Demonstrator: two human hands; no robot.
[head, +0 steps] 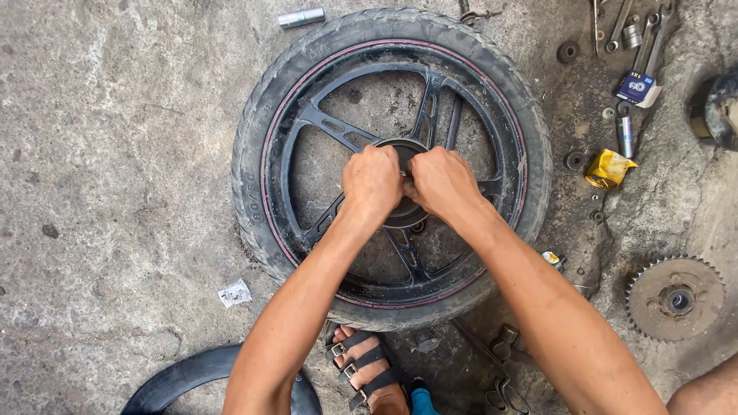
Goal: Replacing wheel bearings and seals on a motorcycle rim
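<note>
Both forearms reach forward and converge over the middle of a motorcycle wheel [392,165] that lies flat on the rough, stained concrete floor [115,154]. The left hand [372,183] is curled into a fist, knuckles up, pressed on the round black hub [406,211] at the wheel's centre. The right hand [441,183] is likewise clenched, its fingers folded in toward the left hand so the two touch over the hub; what, if anything, is pinched between them I cannot tell.

The wheel has a worn, ribbed rubber tyre, a black cast rim with flat slotted spokes and a thin red stripe along the rim edge. To the right on the floor lie a toothed, dusty metal sprocket [675,298], a crumpled yellow wrapper [607,169], a small blue box [635,86] and wrenches [653,34]. A shiny metal socket [301,17] rests above the tyre. A sandalled foot [367,369] sits just below the wheel, beside a smooth black inner tube [184,380]
</note>
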